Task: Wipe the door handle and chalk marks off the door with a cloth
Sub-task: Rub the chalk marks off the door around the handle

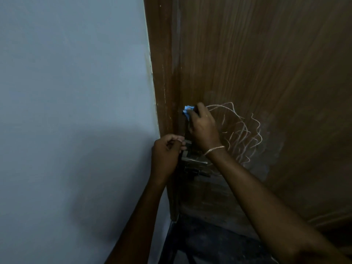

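A brown wooden door (266,63) fills the right half of the head view. White chalk scribbles (242,130) loop across it at mid height. My right hand (204,128) presses a small blue cloth (187,110) against the door near its left edge, just left of the scribbles and above the handle. The metal door handle (194,159) sits below that hand, partly hidden by my wrist. My left hand (167,153) is curled at the handle's left end, fingertips pinched by the metal plate; whether it grips the plate is unclear.
A pale blue-grey wall (76,111) takes up the left half. The brown door frame (163,82) runs between wall and door. A dark floor (209,244) shows at the bottom. Faint smeared chalk haze (270,149) lies right of the scribbles.
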A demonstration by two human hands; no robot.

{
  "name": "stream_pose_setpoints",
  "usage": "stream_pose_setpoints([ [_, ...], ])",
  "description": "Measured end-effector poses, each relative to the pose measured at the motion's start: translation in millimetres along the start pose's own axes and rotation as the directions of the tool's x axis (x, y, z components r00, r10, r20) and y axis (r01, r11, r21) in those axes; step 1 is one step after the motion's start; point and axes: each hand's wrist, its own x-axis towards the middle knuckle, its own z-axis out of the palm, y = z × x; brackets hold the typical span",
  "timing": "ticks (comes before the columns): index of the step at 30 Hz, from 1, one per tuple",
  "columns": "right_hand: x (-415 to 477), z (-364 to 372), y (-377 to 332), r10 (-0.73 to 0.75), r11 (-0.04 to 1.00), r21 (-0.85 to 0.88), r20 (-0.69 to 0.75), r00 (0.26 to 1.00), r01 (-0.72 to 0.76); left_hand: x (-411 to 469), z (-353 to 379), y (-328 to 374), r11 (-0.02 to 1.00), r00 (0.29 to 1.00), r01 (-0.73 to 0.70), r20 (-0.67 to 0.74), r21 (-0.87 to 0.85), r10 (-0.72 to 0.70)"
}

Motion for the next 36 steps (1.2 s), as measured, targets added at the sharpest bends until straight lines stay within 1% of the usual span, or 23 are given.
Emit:
stream_pose_setpoints([
  [2, 5, -10, 10, 0.052, 0.999, 0.016, -0.112, 0.992, -0.050, 0, -1, -1, 1.000, 1.000, 0.006, -0.006, 0.004, -0.006],
  [4, 26, -14, 7, 0.050, 0.999, 0.016, -0.199, 0.979, -0.047, 1, 1, 0, 1.000, 1.000, 0.006, -0.008, 0.023, -0.006],
  [5, 32, -13, 2, 0.031, 1.000, 0.008, -0.198, 0.980, -0.030, 2, 2, 1, 1.000, 1.000, 0.002, -0.005, 0.028, -0.002],
  [7, 25, -4, -6, -0.007, 1.000, -0.027, -0.087, 0.996, 0.005, 4, 4, 3, 0.999, 1.000, -0.017, 0.002, 0.039, 0.017],
  [9, -1, 2, 2, 0.014, 0.999, -0.044, 0.017, 1.000, -0.013, 5, 5, 4, 0.998, 1.000, -0.028, 0.010, 0.051, 0.028],
  [10, -13, -1, 9, 0.047, 0.999, -0.018, 0.010, 0.999, -0.046, 5, 5, 3, 0.998, 0.999, -0.034, 0.009, 0.055, 0.033],
  [12, -17, -10, 23, 0.103, 0.994, 0.037, -0.102, 0.989, -0.099, 4, 4, 1, 0.998, 0.999, -0.042, 0.005, 0.051, 0.042],
  [14, 1, -17, 27, 0.100, 0.994, 0.060, -0.240, 0.966, -0.088, 2, 5, 2, 0.998, 0.999, -0.046, 0.009, 0.046, 0.046],
  [15, 11, -19, 23, 0.083, 0.996, 0.061, -0.264, 0.961, -0.069, 2, 7, 4, 0.997, 0.998, -0.056, 0.011, 0.053, 0.056],
  [16, 16, -18, 17, 0.062, 0.997, 0.050, -0.248, 0.967, -0.052, 2, 9, 6, 0.996, 0.998, -0.069, 0.015, 0.064, 0.068],
  [18, 9, -12, 10, 0.043, 0.999, 0.013, -0.131, 0.990, -0.042, 2, 13, 11, 0.994, 0.996, -0.088, 0.024, 0.072, 0.086],
  [19, 0, -12, 12, 0.054, 0.999, 0.006, -0.071, 0.996, -0.054, 2, 15, 13, 0.993, 0.996, -0.092, 0.028, 0.070, 0.090],
  [20, -10, -14, 16, 0.074, 0.997, 0.012, -0.057, 0.996, -0.073, 3, 15, 13, 0.993, 0.996, -0.092, 0.027, 0.072, 0.090],
  [22, -18, -24, 28, 0.114, 0.993, 0.050, -0.162, 0.980, -0.108, 2, 14, 12, 0.990, 0.995, -0.097, 0.016, 0.098, 0.096],
  [24, -5, -33, 34, 0.102, 0.994, 0.059, -0.296, 0.950, -0.088, 1, 14, 12, 0.973, 0.988, -0.154, 0.005, 0.170, 0.156],
  [25, 4, -36, 33, 0.083, 0.996, 0.054, -0.327, 0.941, -0.069, 0, 15, 13, 0.953, 0.977, -0.210, 0.001, 0.219, 0.214],
  [26, 10, -36, 29, 0.068, 0.997, 0.047, -0.326, 0.943, -0.056, 0, 16, 15, 0.922, 0.958, -0.277, 0.002, 0.271, 0.287],
  [28, 9, -31, 22, 0.054, 0.998, 0.027, -0.264, 0.963, -0.049, -1, 18, 20, 0.834, 0.902, -0.409, 0.026, 0.371, 0.431],
  [30, -7, -26, 25, 0.063, 0.998, 0.019, -0.189, 0.980, -0.060, -3, 21, 22, 0.745, 0.855, -0.480, 0.056, 0.464, 0.516],
  [31, -15, -27, 30, 0.078, 0.997, 0.029, -0.182, 0.980, -0.074, -5, 22, 22, 0.709, 0.842, -0.488, 0.060, 0.508, 0.537],
  [32, -21, -30, 35, 0.096, 0.995, 0.042, -0.205, 0.974, -0.089, -6, 23, 21, 0.678, 0.831, -0.491, 0.060, 0.548, 0.553],
  [34, -17, -38, 44, 0.120, 0.992, 0.059, -0.303, 0.945, -0.108, -6, 24, 20, 0.616, 0.809, -0.499, 0.073, 0.609, 0.583],
  [36, -1, -43, 46, 0.112, 0.994, 0.057, -0.371, 0.922, -0.098, -5, 27, 20, 0.564, 0.792, -0.513, 0.104, 0.647, 0.601],
])
